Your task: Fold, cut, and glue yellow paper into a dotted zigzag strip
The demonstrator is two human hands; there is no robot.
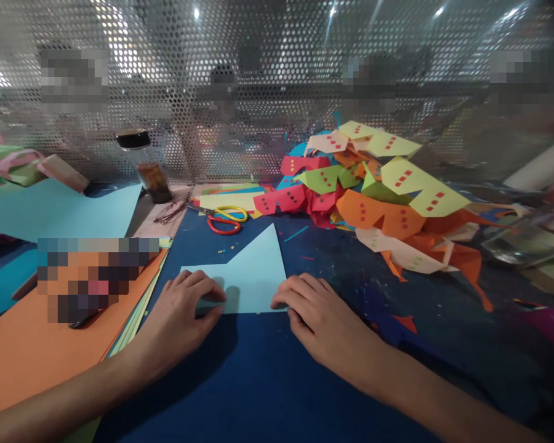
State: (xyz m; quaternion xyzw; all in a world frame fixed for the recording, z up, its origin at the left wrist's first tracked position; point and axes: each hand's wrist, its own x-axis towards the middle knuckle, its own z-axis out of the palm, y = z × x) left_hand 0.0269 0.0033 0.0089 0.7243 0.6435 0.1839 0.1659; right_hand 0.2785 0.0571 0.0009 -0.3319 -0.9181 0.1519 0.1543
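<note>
A folded sheet of light blue paper (253, 280) lies on the dark blue table, one pointed corner rising at its upper right. My left hand (187, 307) is curled over its lower left part, thumb and fingertips close together at the near edge. At the lower right corner, my right hand (307, 311) holds the sheet with bent fingers, the thumb tucked beneath them. Both hands cover parts of the paper, so the exact grip is partly hidden. Beyond the sheet lie scissors (224, 220) with one yellow and one red handle loop.
Folded paper figures with square marks (378, 212) are piled at the right back. Orange paper (23, 363) tops a stack at left, with a blurred-out object on it. A black-lidded jar (152, 172) stands before the perforated metal screen (258, 141). A clear container (526, 237) is far right.
</note>
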